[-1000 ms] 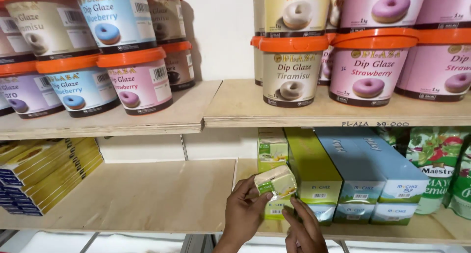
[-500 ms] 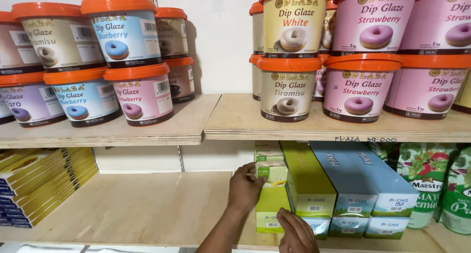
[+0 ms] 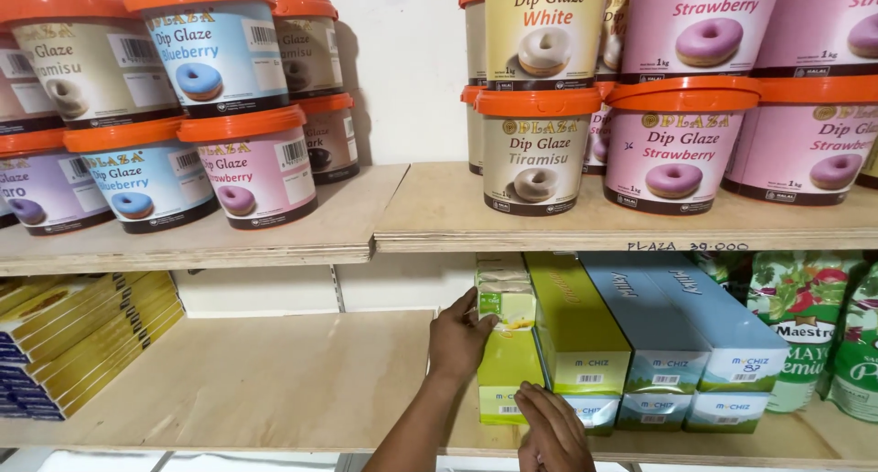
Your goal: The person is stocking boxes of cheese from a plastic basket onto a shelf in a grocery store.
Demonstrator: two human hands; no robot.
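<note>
Your left hand [image 3: 460, 339] reaches up from the bottom of the view and lies against the left side of a small pale yellow-green cardboard box [image 3: 506, 305], thumb at its front edge and fingers along its side; you touch it more than clamp it, and I cannot tell whether the fingers close around it. Your right hand [image 3: 551, 431] sits lower, at the shelf's front edge, fingers loosely curled against the front of a larger lime-green carton [image 3: 508, 380], holding nothing.

The small box rests on top of that lime-green carton, at the left end of a row of cartons on the lower plywood shelf [image 3: 256, 385]. More small boxes of the same pale colour stand right behind it. It is rectangular, with a lighter top face and a green printed front.

Just right of it stands a tall olive-yellow carton [image 3: 574, 321], then two long light-blue cartons [image 3: 677, 312]. Green pouches [image 3: 805, 330] stand at the far right. At the far left lie stacked yellow-and-blue flat packs [image 3: 69, 339]. On the upper shelf stand orange-lidded glaze tubs [image 3: 535, 152].
</note>
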